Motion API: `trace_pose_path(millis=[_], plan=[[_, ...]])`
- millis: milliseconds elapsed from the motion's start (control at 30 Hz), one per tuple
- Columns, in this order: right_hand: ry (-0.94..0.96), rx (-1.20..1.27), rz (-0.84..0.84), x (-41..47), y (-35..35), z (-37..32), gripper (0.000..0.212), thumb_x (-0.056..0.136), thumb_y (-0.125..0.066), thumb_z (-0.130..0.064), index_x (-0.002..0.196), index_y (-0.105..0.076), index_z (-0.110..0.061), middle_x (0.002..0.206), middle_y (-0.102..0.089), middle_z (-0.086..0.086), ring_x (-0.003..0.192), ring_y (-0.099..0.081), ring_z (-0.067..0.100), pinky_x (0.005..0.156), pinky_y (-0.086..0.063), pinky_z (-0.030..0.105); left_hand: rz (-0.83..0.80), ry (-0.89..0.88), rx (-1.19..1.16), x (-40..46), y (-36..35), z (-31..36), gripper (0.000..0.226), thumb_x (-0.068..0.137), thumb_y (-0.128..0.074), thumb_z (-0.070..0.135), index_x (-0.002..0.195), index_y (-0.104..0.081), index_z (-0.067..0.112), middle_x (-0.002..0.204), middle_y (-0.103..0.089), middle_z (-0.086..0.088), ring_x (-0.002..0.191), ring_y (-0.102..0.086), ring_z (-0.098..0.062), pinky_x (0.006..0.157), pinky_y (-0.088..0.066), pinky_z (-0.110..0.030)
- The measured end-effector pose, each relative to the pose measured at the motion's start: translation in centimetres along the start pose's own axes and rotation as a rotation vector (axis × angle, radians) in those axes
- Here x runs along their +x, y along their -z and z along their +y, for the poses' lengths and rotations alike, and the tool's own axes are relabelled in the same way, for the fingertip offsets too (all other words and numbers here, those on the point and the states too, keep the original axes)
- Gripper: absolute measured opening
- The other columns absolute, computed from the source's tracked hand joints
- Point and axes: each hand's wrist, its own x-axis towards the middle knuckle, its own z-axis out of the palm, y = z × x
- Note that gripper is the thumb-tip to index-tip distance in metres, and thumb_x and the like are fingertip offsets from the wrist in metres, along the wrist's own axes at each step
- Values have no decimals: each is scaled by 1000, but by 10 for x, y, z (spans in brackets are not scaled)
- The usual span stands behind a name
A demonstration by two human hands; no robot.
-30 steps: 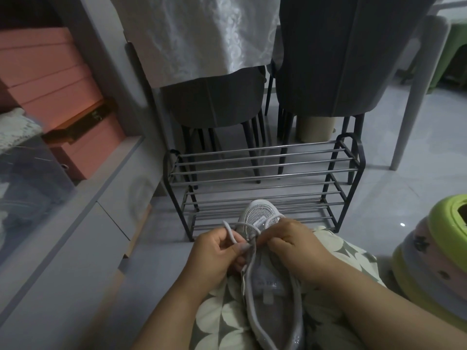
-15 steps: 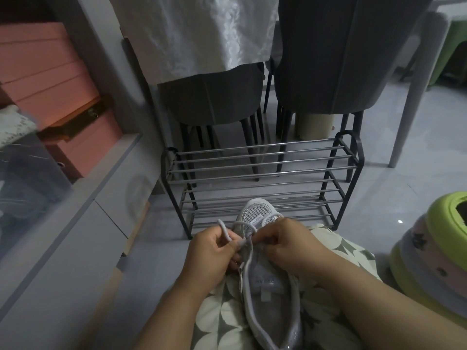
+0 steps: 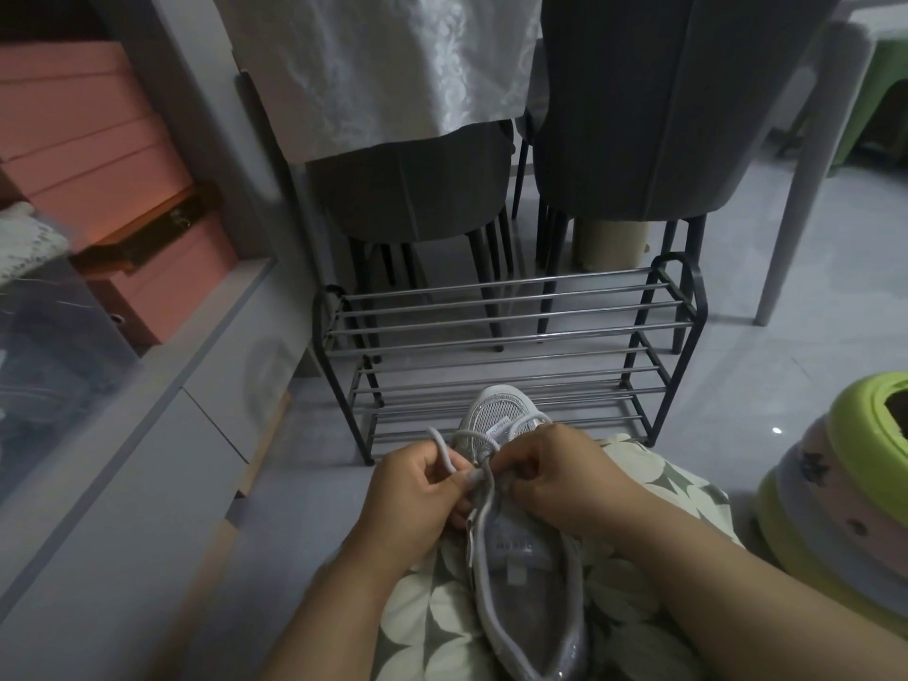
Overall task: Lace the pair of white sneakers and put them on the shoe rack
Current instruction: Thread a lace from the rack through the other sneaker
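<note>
white sneaker (image 3: 528, 572) is lying on a leaf-patterned lap (image 3: 432, 626), toe pointing toward the metal shoe rack (image 3: 511, 356) standing just beyond it on the grey floor (image 3: 810, 336). left hand (image 3: 417, 493) is pinching a looped shoelace (image 3: 444, 452) beside the eyelets; right hand (image 3: 565, 476) is curling its fingers over the upper, apparently gripping the lace, though its fingertips are hidden. pink boxes (image 3: 98, 154) are sitting at left, stacked stools (image 3: 845, 489) at right.

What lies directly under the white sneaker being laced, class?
The white sneaker rests on a leaf-print fabric across the person's lap. What lies beneath that fabric is covered, and the sneaker's sole cannot be seen.
</note>
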Motion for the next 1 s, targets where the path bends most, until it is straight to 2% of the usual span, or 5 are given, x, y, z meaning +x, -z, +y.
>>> trace_pose_path(millis=[567, 700, 800, 867, 1000], plan=[[-43, -76, -10, 5, 1, -4, 17, 77, -63, -20, 86, -73, -31, 58, -50, -14, 68, -50, 6, 55, -34, 18, -34, 1, -14, -1, -2, 5, 7, 79, -72, -1, 74, -69, 2, 54, -63, 0, 48, -58, -8, 48, -46, -18], [-34, -97, 14, 7, -1, -7, 13, 79, -64, -22, 86, -73, -28, 69, -55, -10, 72, -50, 6, 61, -33, 21, -34, -15, -3, 0, -1, 5, 10, 85, -71, 17, 79, -70, 9, 63, -69, -1, 58, -63, -10, 56, -50, -19], [-39, -64, 16, 7, 1, -5, 11, 78, -66, -21, 85, -73, -27, 61, -53, -13, 69, -50, 6, 53, -33, 15, -124, 32, -48, -2, 1, 4, 36, 71, -81, 41, 87, -67, 11, 72, -70, 2, 70, -65, -11, 68, -54, -25], [-32, -48, 18, 8, 1, -4, 12, 77, -66, -19, 83, -74, -27, 57, -50, -17, 63, -49, 4, 50, -30, 8, -180, 47, -32, -1, 0, 3, 43, 59, -86, 31, 88, -62, 10, 70, -67, 7, 69, -62, -6, 68, -53, -23], [-37, -28, 48, 7, 1, -2, 7, 79, -69, -25, 85, -73, -24, 61, -52, -14, 69, -51, 5, 53, -30, 7, -198, 10, 63, 4, 0, 1, 28, 58, -65, 6, 85, -59, 12, 74, -59, 1, 65, -54, -3, 61, -46, -19]])
